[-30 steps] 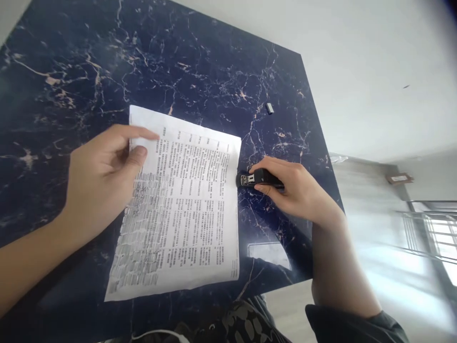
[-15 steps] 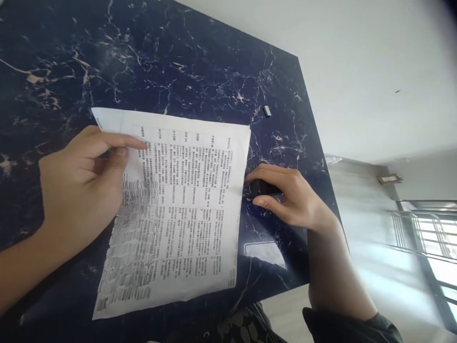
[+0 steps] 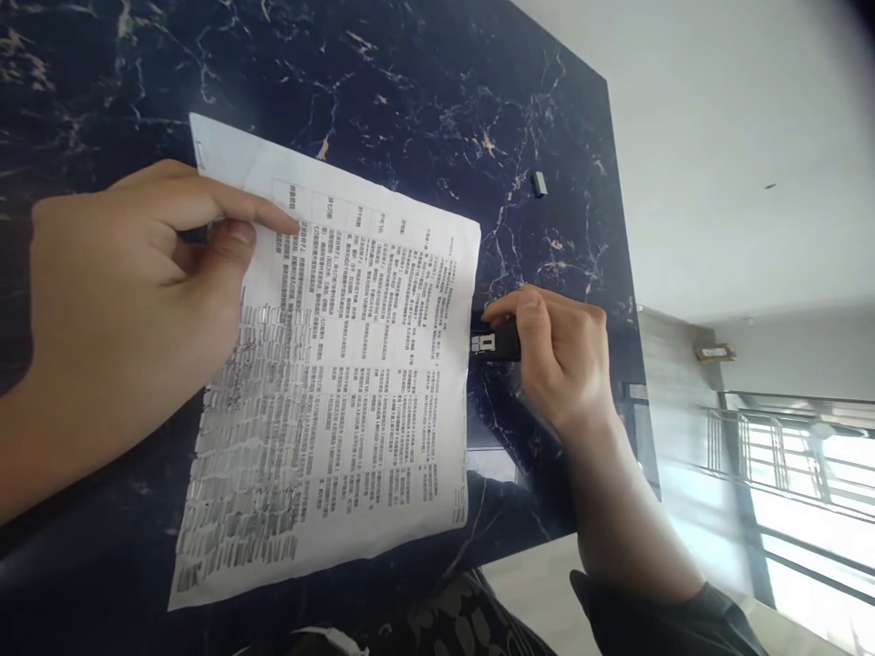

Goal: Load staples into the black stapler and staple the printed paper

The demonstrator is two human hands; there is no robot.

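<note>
My left hand (image 3: 137,310) pinches the upper left part of a printed sheet of paper (image 3: 383,383) between thumb and index finger. Many rows of metal staples cover the sheet's lower left area, and a single staple sits at its top left corner. In my right hand (image 3: 561,355) is a small black stapler (image 3: 502,343), its metal end pointing at the paper's right edge. The fingers wrap around the stapler's body and hide part of it. Whether the stapler touches the paper I cannot tell.
A short strip of staples (image 3: 540,184) lies on the dark blue marbled table (image 3: 410,82), beyond the stapler. The table's right edge borders a pale floor and wall. Past it are a window with bars (image 3: 779,456) and a small brown box (image 3: 715,352) by the wall.
The right hand has shifted its hold, and the stapler's metal end now shows more clearly. The left hand and the paper's top left part have come up closer to the camera. The view has turned slightly.
</note>
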